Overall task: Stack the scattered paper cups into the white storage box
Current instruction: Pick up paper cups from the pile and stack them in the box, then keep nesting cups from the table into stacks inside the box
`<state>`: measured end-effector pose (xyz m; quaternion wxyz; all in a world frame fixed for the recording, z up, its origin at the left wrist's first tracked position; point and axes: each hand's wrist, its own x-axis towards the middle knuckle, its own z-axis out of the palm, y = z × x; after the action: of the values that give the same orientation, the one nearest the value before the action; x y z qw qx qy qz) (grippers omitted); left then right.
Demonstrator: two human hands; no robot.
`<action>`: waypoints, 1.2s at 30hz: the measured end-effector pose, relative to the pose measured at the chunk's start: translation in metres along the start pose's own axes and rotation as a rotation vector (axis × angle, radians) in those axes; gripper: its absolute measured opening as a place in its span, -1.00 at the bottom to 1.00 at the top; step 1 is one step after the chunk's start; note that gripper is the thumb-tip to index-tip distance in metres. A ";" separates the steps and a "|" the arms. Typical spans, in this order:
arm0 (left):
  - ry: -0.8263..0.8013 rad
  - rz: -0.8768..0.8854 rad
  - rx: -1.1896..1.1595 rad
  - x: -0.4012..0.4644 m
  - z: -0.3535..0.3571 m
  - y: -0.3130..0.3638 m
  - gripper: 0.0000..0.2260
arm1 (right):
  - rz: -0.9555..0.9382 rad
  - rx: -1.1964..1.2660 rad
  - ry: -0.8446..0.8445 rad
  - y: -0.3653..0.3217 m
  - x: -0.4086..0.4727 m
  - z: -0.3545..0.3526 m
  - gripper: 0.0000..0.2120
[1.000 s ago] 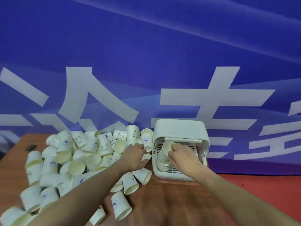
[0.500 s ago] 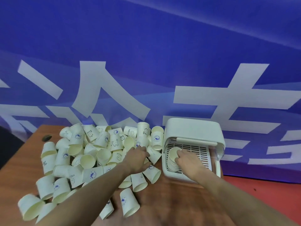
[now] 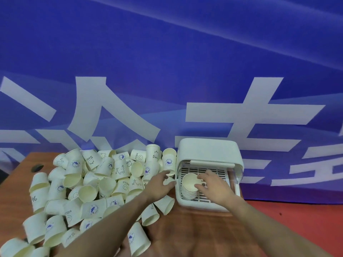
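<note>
Several white paper cups (image 3: 89, 193) with blue prints lie scattered in a heap on the left of the wooden table. The white storage box (image 3: 207, 149) stands at the back right, its front open over a slatted tray. A nested stack of cups (image 3: 188, 191) sits in the tray's left part. My right hand (image 3: 213, 186) reaches into the box with fingers spread, fingertips at the rim of the stack's top cup. My left hand (image 3: 159, 184) is at the heap's right edge, just left of the box, with fingers and thumb curled round a lying paper cup (image 3: 169, 179).
The wooden table (image 3: 194, 236) has bare surface in front of the box. A dark cable hole (image 3: 37, 167) is at its far left. A blue banner (image 3: 167, 71) hangs right behind the table. Red floor (image 3: 300, 221) shows beyond the right edge.
My right hand pushed its cup down onto the stack in the box and its fingers have spread. My left hand slid right along the heap and closed round a cup beside the box.
</note>
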<state>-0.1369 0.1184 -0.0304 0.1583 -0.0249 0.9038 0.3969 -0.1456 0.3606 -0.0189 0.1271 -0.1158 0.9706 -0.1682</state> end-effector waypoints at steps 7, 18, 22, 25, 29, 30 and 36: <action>-0.100 -0.294 -0.779 -0.001 0.050 0.015 -0.69 | 0.459 0.846 -0.085 0.018 -0.001 0.003 -0.51; -0.006 -0.360 -1.027 0.003 0.099 0.022 -0.78 | 0.590 1.367 -0.286 0.019 0.017 0.037 -0.51; -0.040 -0.323 -0.979 0.003 0.108 0.024 -0.69 | 0.639 1.396 -0.283 0.015 0.020 0.049 -0.74; 0.002 -0.353 -0.979 0.010 0.112 0.020 -0.71 | 0.632 1.432 -0.263 0.016 0.021 0.053 -0.70; 0.033 -0.365 -0.954 0.021 0.114 0.020 -0.74 | 0.624 1.491 -0.222 0.021 0.029 0.054 -0.61; 0.039 -0.372 -0.973 0.025 0.113 0.022 -0.73 | 0.634 1.520 -0.204 0.023 0.034 0.054 -0.62; 0.099 -0.324 -0.987 0.052 0.104 0.037 -0.66 | 0.611 1.622 -0.112 0.025 0.061 0.046 -0.80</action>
<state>-0.1654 0.2234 -0.0859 0.1442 -0.2549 0.6000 0.7445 -0.1943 0.3537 -0.0827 0.2574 0.2681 0.5321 -0.7607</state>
